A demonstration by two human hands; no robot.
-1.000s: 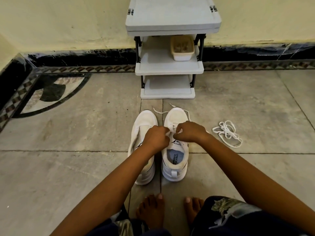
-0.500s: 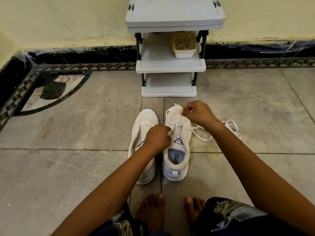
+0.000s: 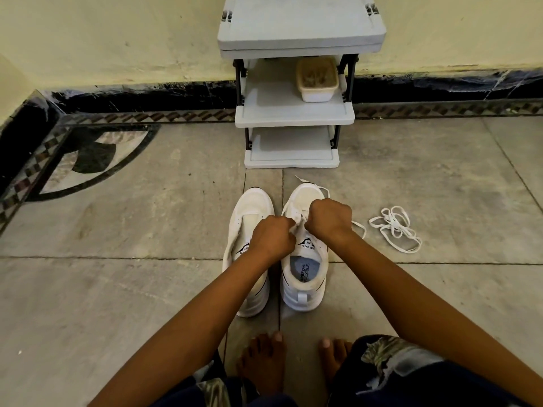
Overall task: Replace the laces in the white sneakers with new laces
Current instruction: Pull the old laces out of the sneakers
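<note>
Left hand [image 3: 273, 236] and right hand [image 3: 330, 220], fingers curled, are pinching a flat white lace [image 3: 298, 219] over the right white mesh sneaker [image 3: 305, 198], which is standing beside its mate [image 3: 249, 207] on grey stone floor tiles [image 3: 117, 230]; a loose white lace bundle [image 3: 395, 229] is lying nearby, before a grey plastic shelf rack [image 3: 293, 113] against the cream wall [image 3: 117, 39]

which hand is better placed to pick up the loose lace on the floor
Right, probably. The loose lace lies on the floor on the right hand's side, while the left hand would have to cross the right sneaker.
</note>
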